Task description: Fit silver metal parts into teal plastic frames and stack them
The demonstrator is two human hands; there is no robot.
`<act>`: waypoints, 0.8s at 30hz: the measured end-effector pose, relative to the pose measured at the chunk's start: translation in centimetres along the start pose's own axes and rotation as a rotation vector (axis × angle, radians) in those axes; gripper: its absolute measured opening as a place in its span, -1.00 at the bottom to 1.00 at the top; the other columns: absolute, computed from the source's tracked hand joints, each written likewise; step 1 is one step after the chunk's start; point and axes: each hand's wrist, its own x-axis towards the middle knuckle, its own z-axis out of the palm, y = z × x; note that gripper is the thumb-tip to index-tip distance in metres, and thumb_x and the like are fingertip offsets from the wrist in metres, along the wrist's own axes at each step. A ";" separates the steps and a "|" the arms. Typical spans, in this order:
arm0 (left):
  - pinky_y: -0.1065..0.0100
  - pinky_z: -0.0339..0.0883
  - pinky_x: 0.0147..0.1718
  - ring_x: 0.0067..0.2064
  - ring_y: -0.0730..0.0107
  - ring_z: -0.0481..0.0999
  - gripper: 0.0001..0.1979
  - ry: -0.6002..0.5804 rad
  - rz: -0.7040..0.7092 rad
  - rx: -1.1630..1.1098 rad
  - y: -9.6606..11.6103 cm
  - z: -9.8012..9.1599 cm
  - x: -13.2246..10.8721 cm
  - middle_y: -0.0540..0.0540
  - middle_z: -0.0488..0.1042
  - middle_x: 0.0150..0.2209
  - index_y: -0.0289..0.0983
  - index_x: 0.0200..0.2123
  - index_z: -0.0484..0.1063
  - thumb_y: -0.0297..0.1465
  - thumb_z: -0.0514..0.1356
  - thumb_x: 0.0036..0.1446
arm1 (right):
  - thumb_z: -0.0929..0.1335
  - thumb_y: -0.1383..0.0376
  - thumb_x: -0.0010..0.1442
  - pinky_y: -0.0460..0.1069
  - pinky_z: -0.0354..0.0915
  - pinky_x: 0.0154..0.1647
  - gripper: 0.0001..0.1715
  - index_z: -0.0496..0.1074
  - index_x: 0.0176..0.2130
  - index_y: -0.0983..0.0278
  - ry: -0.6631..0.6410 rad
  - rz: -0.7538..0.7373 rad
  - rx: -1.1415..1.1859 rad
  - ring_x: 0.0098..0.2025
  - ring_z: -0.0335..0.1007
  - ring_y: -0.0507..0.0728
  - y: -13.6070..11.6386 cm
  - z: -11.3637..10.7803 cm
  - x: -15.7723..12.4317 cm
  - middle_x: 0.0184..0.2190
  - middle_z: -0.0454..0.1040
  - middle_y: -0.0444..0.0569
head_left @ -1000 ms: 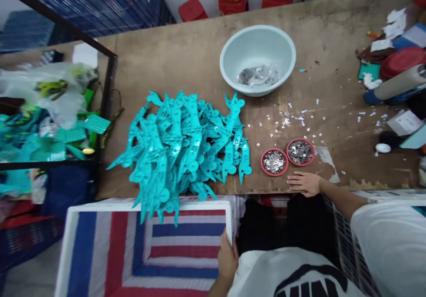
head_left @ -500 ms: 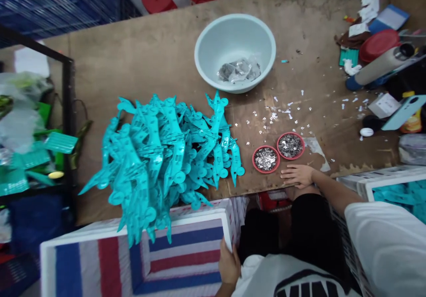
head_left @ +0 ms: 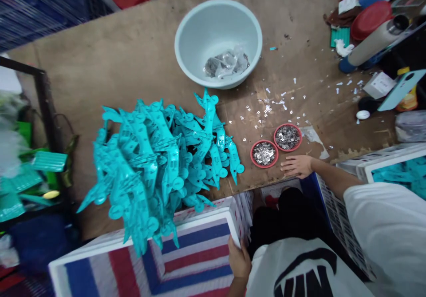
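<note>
Hands shifted, right [head_left: 297, 166] flat, left [head_left: 238, 261] gripping box [head_left: 206, 226]

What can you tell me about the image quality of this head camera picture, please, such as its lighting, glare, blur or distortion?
In the head view, the wide lens bends the wooden table and tilts the scene; the light is soft, leaving a faint shadow beside the white bowl; the metal bits glint; the far left looks blurred.

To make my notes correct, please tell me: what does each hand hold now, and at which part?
The left hand grips the striped box at its top edge, near the corner. The right hand holds nothing; it lies flat on the table.
</note>
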 end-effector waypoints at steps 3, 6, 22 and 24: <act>-0.24 0.76 0.37 0.44 -0.48 0.79 -0.39 0.011 -0.049 -0.053 1.3 0.1 -0.1 -0.71 0.60 0.47 -0.33 0.61 0.29 -0.23 -0.16 0.73 | 0.48 0.19 0.37 0.47 0.06 0.90 -0.21 0.75 0.51 0.11 -0.023 0.018 0.033 0.76 0.44 0.40 -0.1 -0.5 -0.6 0.55 0.69 0.18; -0.24 0.69 0.42 0.49 -0.57 0.73 -0.42 -0.008 -0.073 -0.084 2.8 -0.1 -0.3 -0.83 0.55 0.49 -0.57 0.59 0.29 -0.35 -0.09 0.74 | 0.47 0.20 0.39 0.50 0.02 0.91 -0.23 0.75 0.50 0.11 -0.053 0.053 0.091 0.76 0.43 0.39 -0.2 -1.6 -1.2 0.57 0.68 0.17; -0.37 0.40 0.65 0.67 -0.54 0.49 -0.26 0.134 -0.040 0.036 5.3 -0.7 1.7 -0.84 0.33 0.65 -0.68 0.69 0.13 -0.48 0.18 0.61 | 0.57 0.13 0.45 0.67 -0.01 0.83 -0.21 0.64 0.52 0.36 0.030 0.046 0.016 0.83 0.29 0.48 1.9 -4.6 0.4 0.70 0.51 0.24; -0.52 0.10 0.78 0.81 -0.59 0.23 -0.29 0.164 0.044 0.065 6.1 -1.5 1.7 -0.88 0.23 0.71 -0.69 0.62 0.26 -0.51 0.23 0.53 | 0.62 0.25 0.37 0.68 0.04 0.83 -0.24 0.68 0.47 0.32 0.048 0.155 0.031 0.79 0.36 0.49 -1.0 -5.2 2.7 0.65 0.58 0.24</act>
